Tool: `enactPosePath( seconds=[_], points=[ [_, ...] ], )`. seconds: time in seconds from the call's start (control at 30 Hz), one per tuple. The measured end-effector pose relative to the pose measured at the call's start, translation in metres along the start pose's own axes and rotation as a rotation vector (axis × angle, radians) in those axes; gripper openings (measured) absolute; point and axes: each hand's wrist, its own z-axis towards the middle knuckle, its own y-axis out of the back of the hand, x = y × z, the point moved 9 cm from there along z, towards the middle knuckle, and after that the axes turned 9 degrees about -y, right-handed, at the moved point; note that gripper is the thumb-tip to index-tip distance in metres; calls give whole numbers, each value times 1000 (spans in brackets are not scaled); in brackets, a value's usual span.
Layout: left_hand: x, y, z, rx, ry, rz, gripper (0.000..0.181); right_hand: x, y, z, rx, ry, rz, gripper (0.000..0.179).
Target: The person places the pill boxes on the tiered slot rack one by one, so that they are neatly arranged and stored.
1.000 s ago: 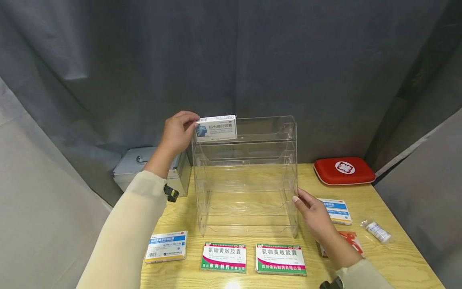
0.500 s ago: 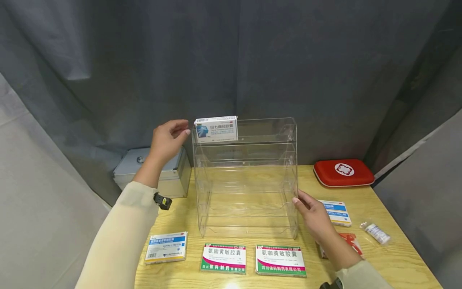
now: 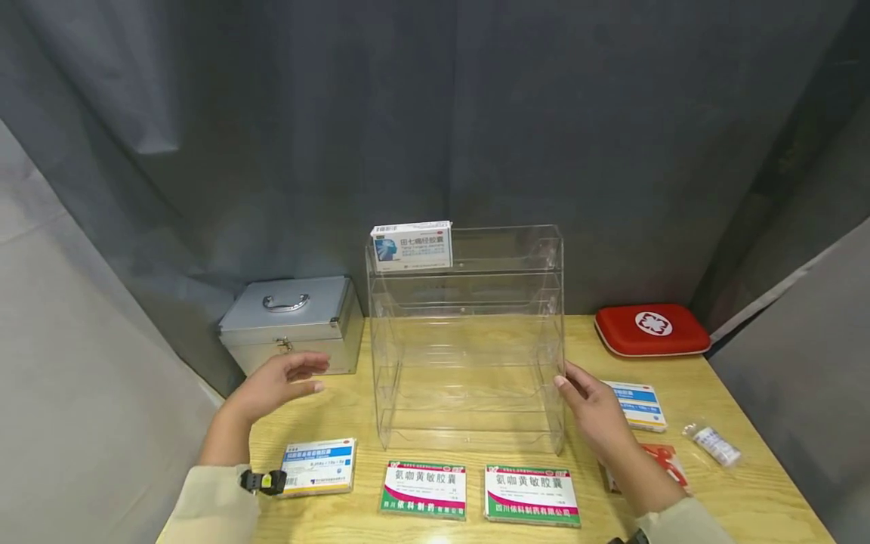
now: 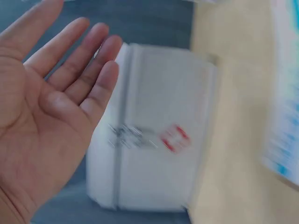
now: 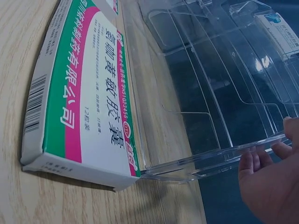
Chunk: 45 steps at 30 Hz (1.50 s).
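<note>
Transparent tiered display rack (image 3: 467, 440) stands upright on the wooden table (image 3: 748, 508) in the head view, a white capsule box (image 3: 413, 249) facing outward at its top tier's left end, probably for reading. The right hand (image 3: 600, 414) pinches the rack's side, likely for steadiness. Left wrist view: the left hand (image 4: 49, 109), fingers relaxed, holds nothing near a blurred metal case (image 4: 161, 98). Right wrist view: the rack looks glossy and colourless.

Glare whitens the tabletop (image 3: 340, 415) at the head view's bottom edge — blur smears the left wrist view's case (image 4: 163, 93) — glints streak the clear rack (image 5: 219, 154).
</note>
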Motion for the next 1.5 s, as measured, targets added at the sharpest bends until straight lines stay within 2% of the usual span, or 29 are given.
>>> enactPosePath(
  seconds=[0.13, 0.23, 0.43, 0.57, 0.7, 0.83, 1.03, 1.5],
  points=[
    [35, -18, -38, 32, 80, -50, 56, 1, 1, 0, 2, 5, -12, 65],
    [54, -27, -60, 22, 140, -59, 59, 1, 1, -1, 7, -10, -11, 65],
    [79, -45, -94, 25, 236, -85, 74, 0, 0, -1, 8, -24, 8, 63],
    [90, -52, -109, 30, 276, -53, 81, -1, -2, -1, 13, -25, 15, 63],
    [98, -54, -119, 17, 342, 6, 81, -2, -3, -1, 16, -29, 24, 63],
    [105, -56, -127, 12, 402, 17, 85, -2, -4, -1, 24, -30, 29, 64],
    [109, -58, -126, 25, 389, 14, 95, -3, -1, 0, 3, -30, 1, 64],
    [108, -50, -121, -43, 386, 172, 85, -4, -3, 2, 12, -26, 19, 65]
  ],
)
